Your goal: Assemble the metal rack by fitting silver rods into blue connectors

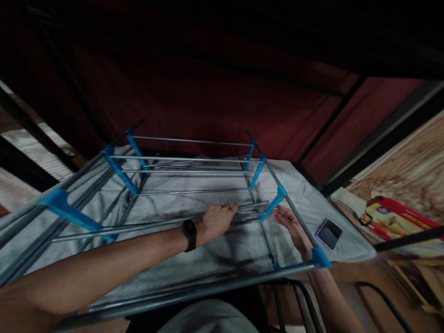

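A rack frame of grey metal tubes with blue plastic connectors lies across the white cloth. My left hand, with a black watch on the wrist, is closed around a loose-ended metal tube in the middle of the frame. The tube's right end lies close to a blue connector on the right side rail. Just right of that connector is my right hand, its fingers apart and partly stretched; whether they touch the connector I cannot tell. A blue corner piece sits nearer to me.
The white cloth covers the table under the frame. A phone lies on it at the right. Beyond the right edge are a red and yellow package and a dark post. A dark red curtain hangs behind.
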A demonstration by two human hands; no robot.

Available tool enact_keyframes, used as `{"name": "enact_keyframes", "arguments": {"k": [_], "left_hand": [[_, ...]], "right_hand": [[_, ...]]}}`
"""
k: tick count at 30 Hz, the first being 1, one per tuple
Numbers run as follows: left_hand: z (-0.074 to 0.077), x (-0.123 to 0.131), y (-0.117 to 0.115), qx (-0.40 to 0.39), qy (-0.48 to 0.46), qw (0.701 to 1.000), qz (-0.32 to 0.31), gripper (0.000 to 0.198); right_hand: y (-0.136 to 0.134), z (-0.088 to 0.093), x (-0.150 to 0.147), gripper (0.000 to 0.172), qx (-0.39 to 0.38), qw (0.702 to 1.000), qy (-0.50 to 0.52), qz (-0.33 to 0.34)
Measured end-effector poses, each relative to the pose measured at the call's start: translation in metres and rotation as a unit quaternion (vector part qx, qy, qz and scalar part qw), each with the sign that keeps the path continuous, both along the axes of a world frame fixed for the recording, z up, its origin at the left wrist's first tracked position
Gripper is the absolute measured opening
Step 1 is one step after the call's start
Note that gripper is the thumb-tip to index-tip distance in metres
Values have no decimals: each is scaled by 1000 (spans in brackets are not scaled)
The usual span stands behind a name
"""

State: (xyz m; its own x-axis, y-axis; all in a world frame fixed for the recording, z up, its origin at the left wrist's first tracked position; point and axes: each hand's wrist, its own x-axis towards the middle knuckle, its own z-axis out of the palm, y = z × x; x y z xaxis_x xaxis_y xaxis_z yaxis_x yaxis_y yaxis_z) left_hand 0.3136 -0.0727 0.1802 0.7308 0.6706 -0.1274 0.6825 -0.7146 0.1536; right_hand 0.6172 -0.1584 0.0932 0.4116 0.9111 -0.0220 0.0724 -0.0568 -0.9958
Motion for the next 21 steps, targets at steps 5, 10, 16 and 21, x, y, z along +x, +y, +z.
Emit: {"name": "enact_keyframes", "arguments": {"k": [5, 10, 16, 21], "left_hand": [[-8, 12, -6, -5, 2, 1000, -9, 61], [-17, 11, 0, -12, 0, 1000, -5, 62], [-17, 11, 5, -3, -12, 1000, -4, 65], [-20, 11, 5, -4, -18, 1000, -9, 66]], "right_hand": [[2, 3, -6, 58, 12, 999, -39, 1], [3, 11, -15, 48, 33, 998, -38, 22], [4, 24, -27, 38, 32, 997, -56, 49], [6, 26, -28, 33, 34, 997, -52, 48]]}}
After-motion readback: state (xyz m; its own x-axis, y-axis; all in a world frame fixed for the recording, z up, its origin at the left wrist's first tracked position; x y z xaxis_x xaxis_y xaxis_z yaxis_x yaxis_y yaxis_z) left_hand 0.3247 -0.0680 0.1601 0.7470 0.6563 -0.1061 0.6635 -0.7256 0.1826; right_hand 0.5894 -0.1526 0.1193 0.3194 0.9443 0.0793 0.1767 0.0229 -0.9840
